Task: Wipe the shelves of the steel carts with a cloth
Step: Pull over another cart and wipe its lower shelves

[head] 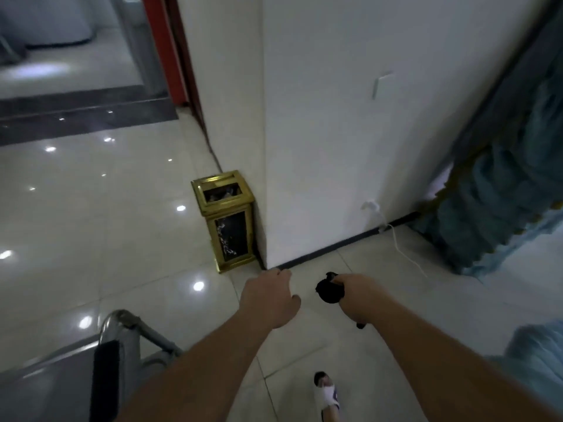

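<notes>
Currently: cloth in hand, steel cart at lower left, shelf not yet touched.
Head view: right hand grips a bunched black cloth; left hand holds nothing, fingers loosely curled, hanging over the tiled floor. Steel cart stands near the left forearm, a gold bin against the wall. Advised: turn to the cart, spread the cloth flat, wipe in overlapping passes.

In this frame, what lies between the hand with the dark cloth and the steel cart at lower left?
The head view shows the left hand, empty, between the right hand gripping the dark cloth and the steel cart. Otherwise only pale floor tiles.
</notes>
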Demonstrator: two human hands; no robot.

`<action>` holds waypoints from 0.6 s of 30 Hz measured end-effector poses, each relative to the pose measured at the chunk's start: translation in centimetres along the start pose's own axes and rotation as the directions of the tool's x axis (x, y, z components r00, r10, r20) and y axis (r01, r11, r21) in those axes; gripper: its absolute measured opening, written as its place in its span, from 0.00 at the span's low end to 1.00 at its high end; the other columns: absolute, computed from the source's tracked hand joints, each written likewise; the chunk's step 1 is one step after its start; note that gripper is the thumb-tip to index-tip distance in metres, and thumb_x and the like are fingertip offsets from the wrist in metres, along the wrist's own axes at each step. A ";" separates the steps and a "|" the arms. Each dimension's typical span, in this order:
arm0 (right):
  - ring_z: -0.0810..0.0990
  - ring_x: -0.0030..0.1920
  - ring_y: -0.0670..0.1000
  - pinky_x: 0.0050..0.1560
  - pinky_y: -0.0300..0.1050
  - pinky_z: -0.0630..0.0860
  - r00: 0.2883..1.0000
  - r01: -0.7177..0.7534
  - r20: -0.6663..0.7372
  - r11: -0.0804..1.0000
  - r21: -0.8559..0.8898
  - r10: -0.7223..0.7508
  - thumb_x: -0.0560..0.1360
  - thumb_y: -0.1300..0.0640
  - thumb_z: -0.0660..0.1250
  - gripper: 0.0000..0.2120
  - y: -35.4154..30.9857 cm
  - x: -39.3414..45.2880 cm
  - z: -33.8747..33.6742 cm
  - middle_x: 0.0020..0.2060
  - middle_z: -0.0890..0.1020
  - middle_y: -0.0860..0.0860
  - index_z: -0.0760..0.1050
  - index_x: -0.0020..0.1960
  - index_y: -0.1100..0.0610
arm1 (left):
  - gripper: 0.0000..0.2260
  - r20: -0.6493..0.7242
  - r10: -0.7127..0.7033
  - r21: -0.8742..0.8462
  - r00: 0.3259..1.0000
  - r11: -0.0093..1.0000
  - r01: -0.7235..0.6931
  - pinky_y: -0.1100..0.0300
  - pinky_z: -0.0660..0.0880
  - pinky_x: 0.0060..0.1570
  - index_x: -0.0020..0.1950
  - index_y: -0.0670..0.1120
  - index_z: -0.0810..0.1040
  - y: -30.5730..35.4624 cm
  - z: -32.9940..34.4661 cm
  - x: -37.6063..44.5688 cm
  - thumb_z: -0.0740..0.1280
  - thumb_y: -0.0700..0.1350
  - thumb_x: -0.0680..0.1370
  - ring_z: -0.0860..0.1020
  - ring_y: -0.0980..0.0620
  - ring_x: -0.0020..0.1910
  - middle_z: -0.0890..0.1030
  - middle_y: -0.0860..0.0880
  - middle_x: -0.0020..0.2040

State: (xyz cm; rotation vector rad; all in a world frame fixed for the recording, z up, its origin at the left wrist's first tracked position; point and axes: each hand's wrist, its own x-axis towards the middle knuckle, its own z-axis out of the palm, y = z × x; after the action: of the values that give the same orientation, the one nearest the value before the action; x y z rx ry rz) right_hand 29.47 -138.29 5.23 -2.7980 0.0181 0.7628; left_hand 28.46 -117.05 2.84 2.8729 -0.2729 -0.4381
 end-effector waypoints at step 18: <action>0.79 0.47 0.49 0.43 0.43 0.78 0.812 0.557 0.253 0.828 -0.065 -0.526 0.75 0.60 0.66 0.24 -22.9 29.3 -8.1 0.51 0.80 0.47 0.76 0.69 0.44 | 0.30 0.033 -0.651 -0.194 0.758 0.740 0.644 0.46 0.71 0.66 0.80 0.53 0.65 -18.9 -7.1 13.2 0.59 0.65 0.80 0.73 0.44 0.70 0.73 0.49 0.74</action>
State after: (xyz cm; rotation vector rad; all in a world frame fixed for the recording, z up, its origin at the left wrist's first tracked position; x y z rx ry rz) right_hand 60.55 -116.42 2.47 -2.5938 -0.8698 0.9384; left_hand 45.82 -100.44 1.21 2.6919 0.7746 -0.4853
